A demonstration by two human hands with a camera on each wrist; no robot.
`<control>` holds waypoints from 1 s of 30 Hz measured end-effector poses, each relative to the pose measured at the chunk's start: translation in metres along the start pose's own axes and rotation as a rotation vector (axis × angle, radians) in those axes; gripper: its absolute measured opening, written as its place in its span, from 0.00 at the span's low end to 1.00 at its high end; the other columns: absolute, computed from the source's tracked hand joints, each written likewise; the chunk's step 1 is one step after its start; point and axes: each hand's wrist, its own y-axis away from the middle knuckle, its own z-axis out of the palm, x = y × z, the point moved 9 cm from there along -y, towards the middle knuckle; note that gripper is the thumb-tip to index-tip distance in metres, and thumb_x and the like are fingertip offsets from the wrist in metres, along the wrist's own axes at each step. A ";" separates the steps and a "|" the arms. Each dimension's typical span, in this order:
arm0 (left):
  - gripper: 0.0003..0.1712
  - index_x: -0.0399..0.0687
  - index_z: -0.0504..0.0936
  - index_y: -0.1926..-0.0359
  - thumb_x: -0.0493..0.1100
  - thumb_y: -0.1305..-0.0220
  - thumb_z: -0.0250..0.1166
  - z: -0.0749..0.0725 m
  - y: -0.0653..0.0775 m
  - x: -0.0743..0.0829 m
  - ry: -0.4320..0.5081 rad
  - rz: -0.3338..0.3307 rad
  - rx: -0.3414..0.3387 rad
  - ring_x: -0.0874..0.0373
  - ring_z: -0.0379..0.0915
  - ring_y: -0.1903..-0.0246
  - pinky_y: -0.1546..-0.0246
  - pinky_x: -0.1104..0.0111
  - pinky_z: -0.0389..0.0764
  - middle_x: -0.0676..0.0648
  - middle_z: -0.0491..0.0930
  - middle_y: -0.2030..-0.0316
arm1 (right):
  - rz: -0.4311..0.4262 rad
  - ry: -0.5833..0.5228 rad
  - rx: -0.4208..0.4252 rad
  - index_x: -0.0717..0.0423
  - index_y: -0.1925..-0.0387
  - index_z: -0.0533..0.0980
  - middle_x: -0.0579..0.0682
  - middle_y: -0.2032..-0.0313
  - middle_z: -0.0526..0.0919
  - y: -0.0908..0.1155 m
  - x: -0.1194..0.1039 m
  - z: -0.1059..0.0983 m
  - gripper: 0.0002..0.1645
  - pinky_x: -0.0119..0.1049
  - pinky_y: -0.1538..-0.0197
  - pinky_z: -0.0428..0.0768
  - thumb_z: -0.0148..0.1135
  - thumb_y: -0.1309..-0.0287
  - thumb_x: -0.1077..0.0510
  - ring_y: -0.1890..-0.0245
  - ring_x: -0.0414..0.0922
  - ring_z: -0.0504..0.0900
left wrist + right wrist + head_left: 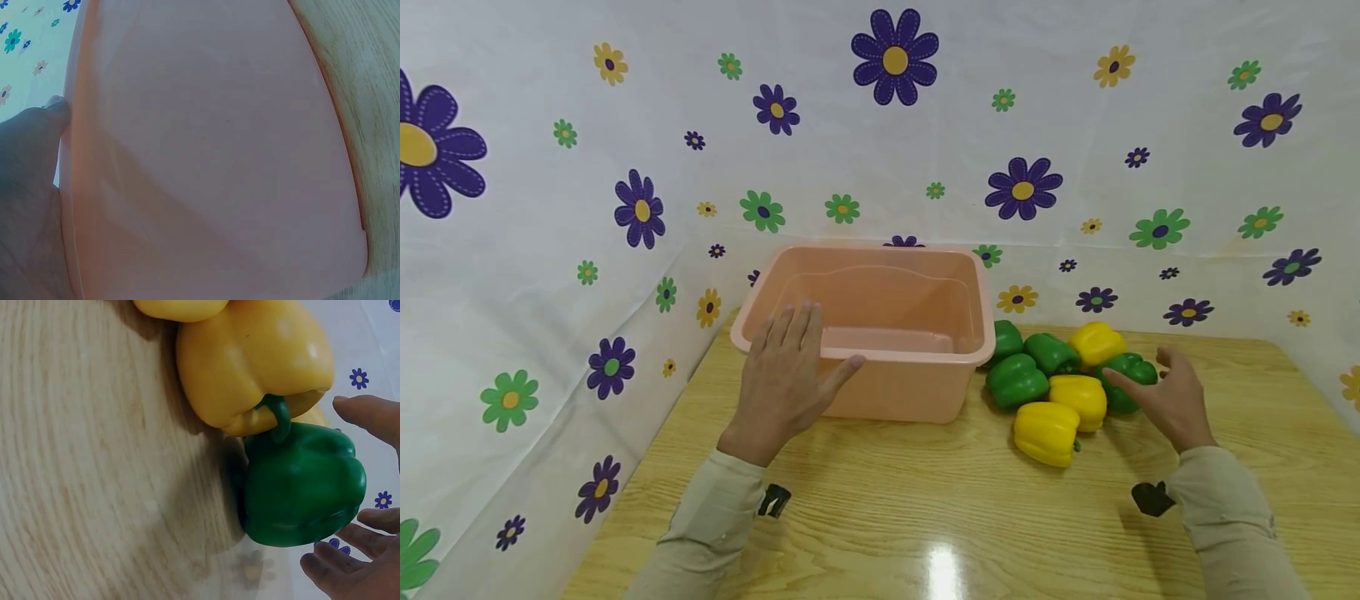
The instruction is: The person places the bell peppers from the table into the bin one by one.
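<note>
My left hand (781,379) lies over the near left rim of a pink plastic tub (895,387), fingers straight and thumb spread along the edge. In the left wrist view the thumb (57,112) meets the rim beside the tub's smooth wall (212,137). At the right, my right hand (1176,400) is held with thumb and fingers apart around the near side of a green bell pepper (1127,379). The right wrist view has that green pepper (303,487) between the spread thumb and fingers, next to a yellow bell pepper (256,362). Nothing is gripped.
Right of the tub, several green and yellow bell peppers sit in a cluster, among them a front yellow pepper (1047,433) and a green pepper (1017,382). Wood-patterned table (925,500) lies underneath. A flowered white sheet (880,150) hangs behind and at the left.
</note>
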 end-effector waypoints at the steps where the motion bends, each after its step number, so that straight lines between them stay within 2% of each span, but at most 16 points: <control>1: 0.55 0.32 0.61 0.25 0.76 0.31 0.48 0.000 0.000 0.000 0.000 0.001 0.002 0.37 0.58 0.28 0.27 0.46 0.54 0.34 0.62 0.27 | 0.002 0.002 -0.006 0.79 0.26 0.42 0.81 0.29 0.50 0.000 0.002 0.001 0.64 0.71 0.37 0.65 0.63 0.35 0.36 0.34 0.77 0.57; 14: 0.56 0.31 0.62 0.26 0.76 0.31 0.47 -0.002 0.000 0.001 -0.006 0.014 0.024 0.36 0.59 0.29 0.29 0.45 0.57 0.34 0.64 0.28 | 0.055 0.029 -0.057 0.81 0.27 0.41 0.83 0.31 0.50 0.002 0.011 0.010 0.65 0.70 0.35 0.64 0.61 0.35 0.34 0.34 0.77 0.58; 30: 0.56 0.31 0.61 0.26 0.76 0.31 0.46 -0.002 0.001 0.000 0.000 0.014 0.022 0.36 0.58 0.29 0.28 0.45 0.56 0.33 0.65 0.29 | 0.070 0.030 -0.082 0.81 0.28 0.43 0.83 0.34 0.55 0.003 0.019 0.016 0.59 0.69 0.36 0.67 0.62 0.32 0.42 0.38 0.74 0.63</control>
